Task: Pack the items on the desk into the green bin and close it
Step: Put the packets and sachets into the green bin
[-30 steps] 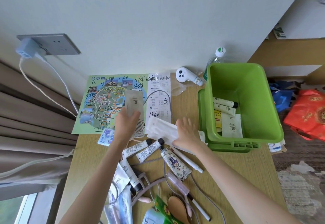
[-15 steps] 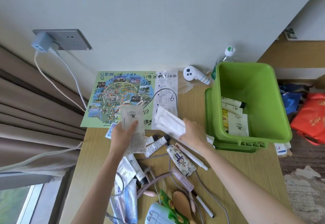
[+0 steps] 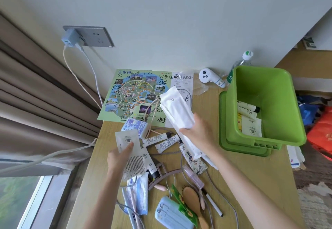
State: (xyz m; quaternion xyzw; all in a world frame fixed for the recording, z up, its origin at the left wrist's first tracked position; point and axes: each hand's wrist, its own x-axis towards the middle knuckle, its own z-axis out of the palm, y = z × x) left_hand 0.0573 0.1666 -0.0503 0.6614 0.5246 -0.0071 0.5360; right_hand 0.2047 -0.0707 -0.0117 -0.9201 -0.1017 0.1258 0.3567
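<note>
Clutter everywhere on this desk (image 3: pixel 242 174), pale wood spread out beneath both grips. The green bin (image 3: pixel 265 88) sits to the right of the right hand's hold. It is open-topped and stands on what looks like its own lid (image 3: pixel 222 120) (tucked underneath, likely to keep it out of the way until closing time). A few cream tubes (image 3: pixel 248 105) and flat packets lie on the bin's floor, so packing is under way but far from done. The map sheet (image 3: pixel 133 95) lies flat beyond both hands, up against the wall.

Now the right hand (image 3: pixel 199 131): fingers and thumb wrap the lower end of a stack of long white packets (image 3: pixel 177 108). The stack is lifted clear of the desk and tilted up and left, away from the bin. It is gripped at one end, I'd say, so the bundle travels as one load.

The left hand (image 3: pixel 118 158), lower and left of that grip, pinches flat sachets (image 3: pixel 128 138) with the thumb pressed on top, just above the pile. Both hands loaded at once reads as saving trips.

Between the two grips, two small tubes (image 3: pixel 156 138) lie side by side. Nearer the person than either grip wait a hairbrush (image 3: pixel 193 201), a blue case (image 3: pixel 170 216) and a pen (image 3: pixel 213 205).

Next, in my judgement, the white stack swings right and over the bin's near rim, and those slippery packets could fan out.
</note>
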